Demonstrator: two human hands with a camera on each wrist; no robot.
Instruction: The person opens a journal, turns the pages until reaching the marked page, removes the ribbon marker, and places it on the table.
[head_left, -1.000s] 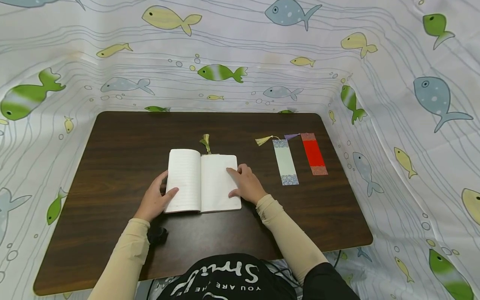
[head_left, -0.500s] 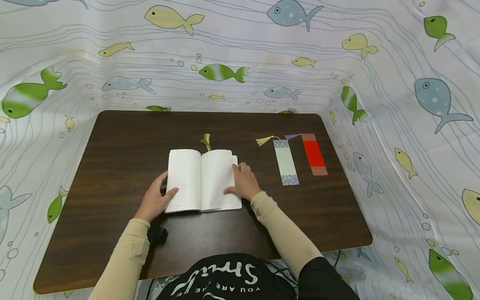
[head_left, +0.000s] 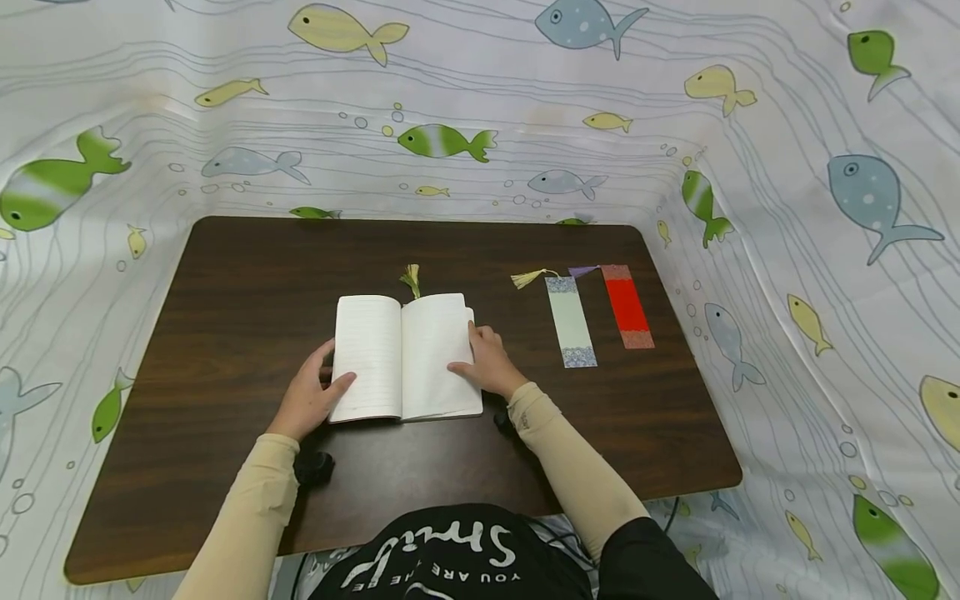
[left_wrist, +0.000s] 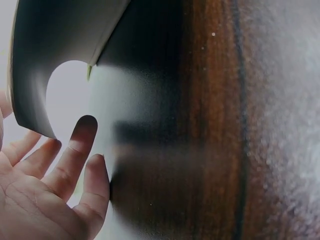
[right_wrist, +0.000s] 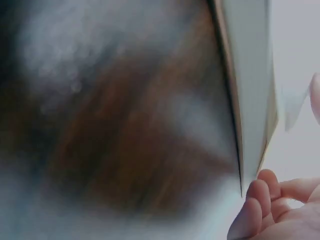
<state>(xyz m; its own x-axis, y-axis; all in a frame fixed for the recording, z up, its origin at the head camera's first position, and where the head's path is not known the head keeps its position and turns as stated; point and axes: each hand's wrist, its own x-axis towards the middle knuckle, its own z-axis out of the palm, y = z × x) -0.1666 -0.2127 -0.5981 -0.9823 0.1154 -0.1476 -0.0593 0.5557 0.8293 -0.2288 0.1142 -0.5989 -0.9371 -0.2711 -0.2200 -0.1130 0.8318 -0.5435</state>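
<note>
An open notebook [head_left: 367,350] with lined left pages lies before the person. A yellow-green tassel [head_left: 411,279] sticks out past its top edge near the spine. The left hand [head_left: 303,400] holds the left side, thumb over the page; in the left wrist view its fingertips meet the raised dark cover [left_wrist: 55,30]. At the right edge, the right hand [head_left: 491,364] holds the notebook with its thumb on a page that stands slightly raised. The right wrist view shows its fingers [right_wrist: 259,195] curled at the corner of the page block [right_wrist: 250,75].
Right of the notebook lie a pale bookmark [head_left: 572,322] with a yellow tassel [head_left: 528,279] and a red bookmark [head_left: 628,307] with a purple tassel [head_left: 582,272]. The brown table [head_left: 247,283] is edged behind by a fish-print curtain [head_left: 480,92].
The right hand has gone from lying on the right page to the notebook's edge. A page has risen on the right side, covering the spot below the tassel. The left hand stays put.
</note>
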